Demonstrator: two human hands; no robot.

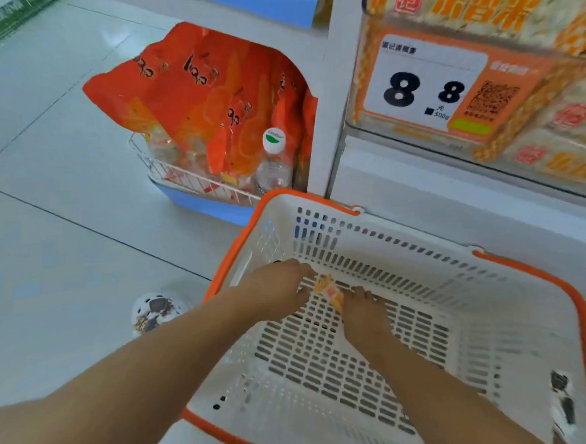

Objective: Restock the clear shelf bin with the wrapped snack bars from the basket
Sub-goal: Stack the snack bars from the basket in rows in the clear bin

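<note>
left hand (282, 287), right hand (362, 315) — seemingly pinching snack bar (330, 290) | basket (497, 329) — shelf bin (481, 73) above

Head camera looks steeply down — close over the basket (422, 234) — shelf front beyond.

basket (405, 235): on the floor (41, 168), in front of the shelf unit (420, 186)
snack bar (330, 290): inside the basket, near its far wall
left hand (275, 288): in the basket, touching the bar's left end
right hand (362, 315): in the basket, touching the bar's right end
clear bin (482, 83): on the shelf, above and behind the basket
wire rack (193, 180): left of the shelf unit, holds bags (201, 90) and a bottle (274, 161)
</note>
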